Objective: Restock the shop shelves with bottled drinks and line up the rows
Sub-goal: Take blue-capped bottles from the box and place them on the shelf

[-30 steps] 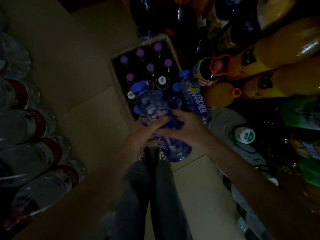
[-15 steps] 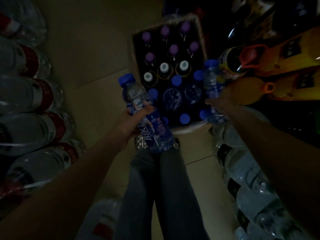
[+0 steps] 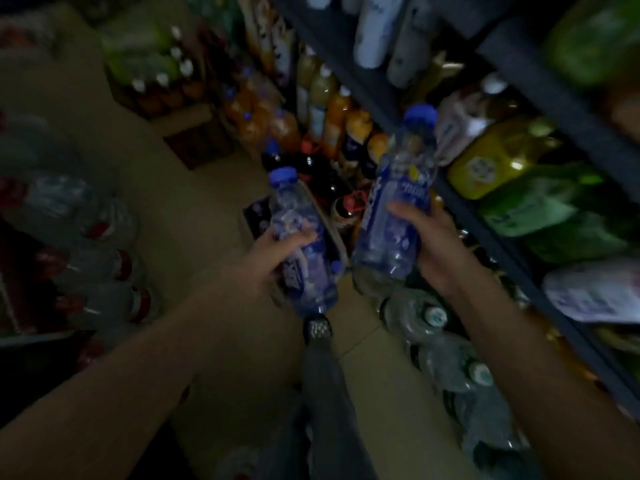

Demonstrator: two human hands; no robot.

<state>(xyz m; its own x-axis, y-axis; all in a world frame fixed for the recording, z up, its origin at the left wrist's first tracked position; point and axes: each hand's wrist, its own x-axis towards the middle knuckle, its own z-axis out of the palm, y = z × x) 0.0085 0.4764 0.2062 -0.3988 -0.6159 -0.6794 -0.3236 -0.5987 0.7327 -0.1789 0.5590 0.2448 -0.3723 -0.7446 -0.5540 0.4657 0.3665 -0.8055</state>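
Observation:
In the dim aisle my left hand (image 3: 273, 251) grips a blue-capped drink bottle (image 3: 299, 237) round its middle, cap pointing up and away. My right hand (image 3: 429, 244) grips a second, similar blue-capped bottle (image 3: 398, 206), held higher and closer to the dark shelf unit (image 3: 491, 230) on the right. Below and between the two bottles, the cardboard crate (image 3: 254, 216) of drinks is mostly hidden behind my left hand. Shelf rows hold orange, yellow and green bottles (image 3: 498, 157).
Shrink-wrapped water bottles with red labels (image 3: 86, 244) are stacked on the left. More water packs (image 3: 450, 358) lie on the floor under the right shelf. Orange juice bottles (image 3: 273, 126) and a box of drinks (image 3: 162, 81) stand further down the aisle. My leg and shoe (image 3: 317, 329) are below.
The view has swung up from the crate toward the shelves. My right hand has lifted its bottle out of the crate and up near the shelf; my left still holds its bottle.

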